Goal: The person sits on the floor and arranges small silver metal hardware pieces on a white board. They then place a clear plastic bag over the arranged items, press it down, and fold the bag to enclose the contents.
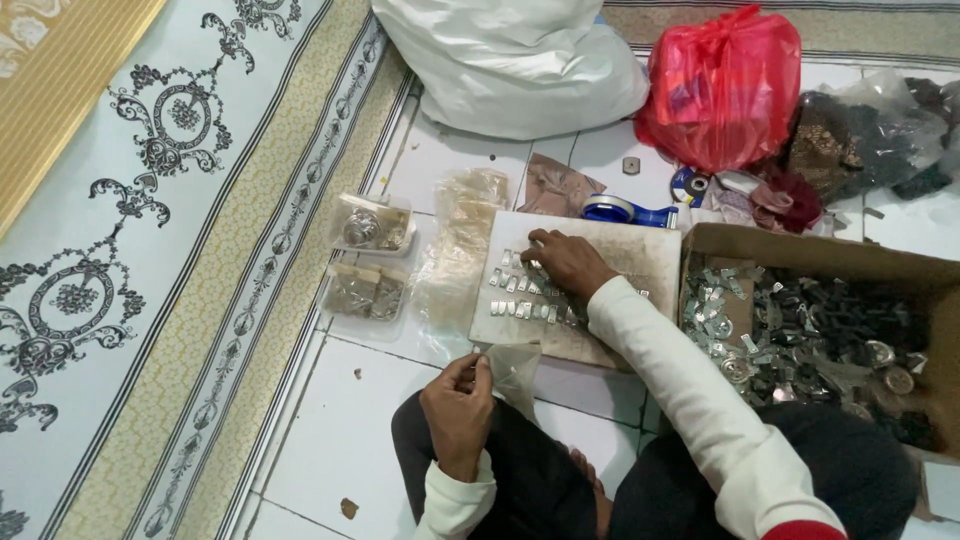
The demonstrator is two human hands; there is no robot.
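Note:
I sit on a tiled floor. My right hand (566,262) reaches forward onto a worn white board (640,255), its fingertips resting on rows of small silver metal pieces (520,296) laid out there. Close to my knee, my left hand (458,405) pinches the rim of a small clear plastic bag (517,368) and holds it open. A stack of empty clear bags (462,250) lies just left of the board.
A cardboard box (830,258) of metal parts sits at right. Two clear containers (372,225) of parts stand at left by a patterned mat (150,200). A blue tape dispenser (625,212), white sack (515,65), red bag (722,90) and dark bags (870,135) lie behind.

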